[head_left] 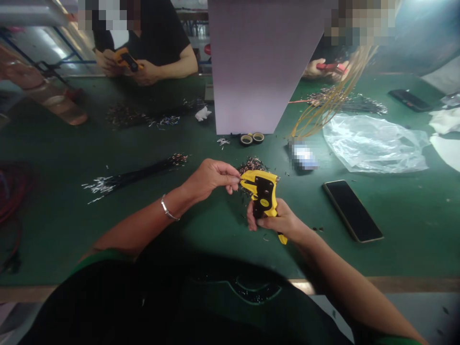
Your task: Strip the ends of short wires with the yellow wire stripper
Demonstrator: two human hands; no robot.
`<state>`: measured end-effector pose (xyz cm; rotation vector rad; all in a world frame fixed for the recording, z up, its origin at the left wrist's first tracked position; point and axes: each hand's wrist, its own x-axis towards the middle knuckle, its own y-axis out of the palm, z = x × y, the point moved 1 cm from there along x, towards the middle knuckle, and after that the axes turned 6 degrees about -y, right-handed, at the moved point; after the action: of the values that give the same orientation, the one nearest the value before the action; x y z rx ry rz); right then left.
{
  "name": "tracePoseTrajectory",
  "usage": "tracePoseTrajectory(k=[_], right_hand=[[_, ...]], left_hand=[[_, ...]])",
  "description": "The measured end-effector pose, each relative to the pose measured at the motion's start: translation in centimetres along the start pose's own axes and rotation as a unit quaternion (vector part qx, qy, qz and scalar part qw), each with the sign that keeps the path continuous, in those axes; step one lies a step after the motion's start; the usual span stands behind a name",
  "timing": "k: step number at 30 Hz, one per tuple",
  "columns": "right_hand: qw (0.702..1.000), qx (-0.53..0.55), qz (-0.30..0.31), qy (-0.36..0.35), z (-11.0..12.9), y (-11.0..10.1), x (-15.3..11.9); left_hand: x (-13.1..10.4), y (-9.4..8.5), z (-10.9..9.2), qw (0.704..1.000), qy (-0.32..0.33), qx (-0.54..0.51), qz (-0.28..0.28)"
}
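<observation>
My right hand [275,218] is wrapped round the handles of a yellow and black wire stripper [265,188], whose jaws point left. At those jaws, my left hand [217,177] pinches a thin dark wire between thumb and fingers; most of the wire is hidden by the hand. Behind the tool lies a heap of short wire scraps [253,164] on the green table. To the left of my left hand rests a bundle of black wires [140,173], with white ends at one side and coppery ends at the other.
A phone [353,211] lies at the right, below a clear plastic bag [375,143]. Two tape rolls [252,139] sit before a tall pale panel [257,67]. Across the table [201,230], co-workers hold an orange tool [125,60] and a red tool [331,68]. Yellow wires [323,108] hang at right.
</observation>
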<state>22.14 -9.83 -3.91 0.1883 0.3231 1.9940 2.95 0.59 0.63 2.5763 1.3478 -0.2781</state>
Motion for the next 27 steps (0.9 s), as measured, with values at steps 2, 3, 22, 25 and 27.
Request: tracePoseTrajectory(k=[2, 3, 22, 25, 27], right_hand=[[1.0, -0.001, -0.003, 0.002, -0.1, 0.0, 0.0], [1.0, -0.002, -0.003, 0.003, -0.1, 0.0, -0.1], [0.995, -0.055, -0.081, 0.026, -0.4, 1.1, -0.2], [0.992, -0.074, -0.097, 0.022, -0.6, 1.1, -0.1], [0.991, -0.08, -0.105, 0.022, -0.8, 1.1, 0.0]], left_hand=[[0.0, -0.1, 0.0, 1.0, 0.002, 0.008, -0.001], [0.0, -0.2, 0.1, 1.0, 0.004, 0.011, 0.0], [0.9, -1.0, 0.5, 0.998, 0.017, 0.041, 0.034], [1.2, -1.3, 0.5, 0.997, 0.016, 0.061, 0.04], [1.3, -1.4, 0.5, 0.997, 0.017, 0.07, 0.034]])
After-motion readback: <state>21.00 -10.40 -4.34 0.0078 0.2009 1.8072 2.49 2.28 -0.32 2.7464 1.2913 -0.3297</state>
